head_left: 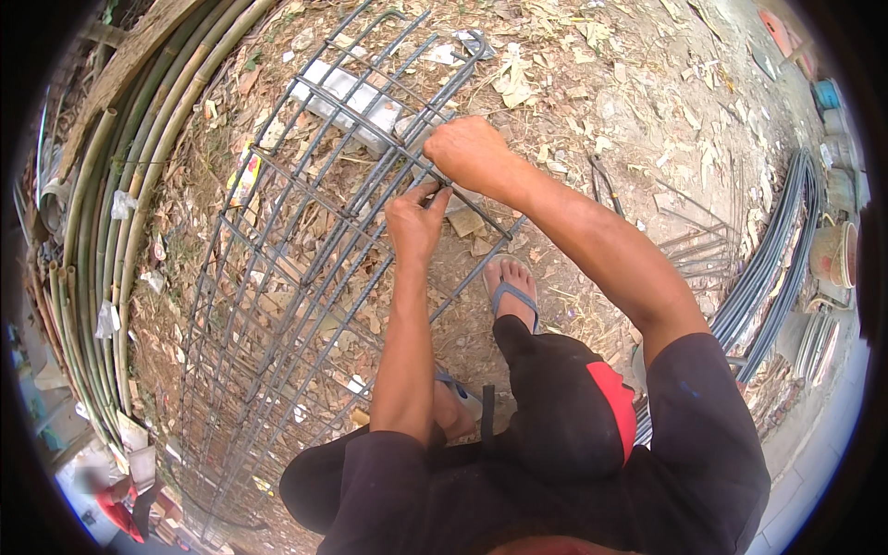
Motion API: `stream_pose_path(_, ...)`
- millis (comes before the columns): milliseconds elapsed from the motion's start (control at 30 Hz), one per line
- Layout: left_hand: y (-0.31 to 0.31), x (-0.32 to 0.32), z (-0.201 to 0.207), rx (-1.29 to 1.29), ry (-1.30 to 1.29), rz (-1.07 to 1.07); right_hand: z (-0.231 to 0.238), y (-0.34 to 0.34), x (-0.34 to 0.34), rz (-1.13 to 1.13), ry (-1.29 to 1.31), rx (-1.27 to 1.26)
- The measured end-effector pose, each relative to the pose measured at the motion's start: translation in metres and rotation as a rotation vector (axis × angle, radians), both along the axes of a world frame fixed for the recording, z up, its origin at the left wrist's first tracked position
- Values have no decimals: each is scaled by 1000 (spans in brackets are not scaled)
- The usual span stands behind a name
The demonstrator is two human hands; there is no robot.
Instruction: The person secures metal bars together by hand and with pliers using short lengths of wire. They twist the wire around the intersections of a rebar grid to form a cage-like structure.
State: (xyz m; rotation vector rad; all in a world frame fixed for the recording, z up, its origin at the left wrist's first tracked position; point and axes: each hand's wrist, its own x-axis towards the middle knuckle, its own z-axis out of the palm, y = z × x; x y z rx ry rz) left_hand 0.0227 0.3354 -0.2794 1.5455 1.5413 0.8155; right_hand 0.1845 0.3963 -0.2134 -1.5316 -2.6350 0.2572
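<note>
A long cage of steel rebar [319, 199], made of lengthwise bars crossed by bent stirrups, stretches from the top middle to the lower left. My left hand [413, 222] pinches thumb and fingers together at a bar crossing on the cage's right side; what is between the fingertips is too small to make out. Just above it, my right hand [467, 155] is closed in a fist against the same side of the cage. Its fingers are turned away, hiding whatever they hold. A dark bar end [504, 233] sticks out below both hands, near my sandalled foot [511, 287].
Bamboo poles [153, 176] lie along the left. A pale block [347, 102] sits beneath the cage. To the right are a two-handled dark tool [606, 182], loose rods [689, 250], bundled rebar [772, 264] and a bucket [832, 254]. Another person [120, 504] is at lower left.
</note>
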Motion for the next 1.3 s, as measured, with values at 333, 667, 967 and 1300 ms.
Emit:
stream_pose_path(333, -3, 11, 5, 39, -15, 96, -15, -24, 3, 14, 59, 253)
stream_pose_path(667, 0, 11, 14, -40, 12, 130, -57, -79, 7, -186, 291, 188)
stream_pose_path(967, 3, 9, 15, -87, 63, 138, -57, -71, 10, -123, 319, 189)
stream_pose_path(1300, -1, 9, 13, -83, 21, 181, -31, -45, -5, -149, 14, -28)
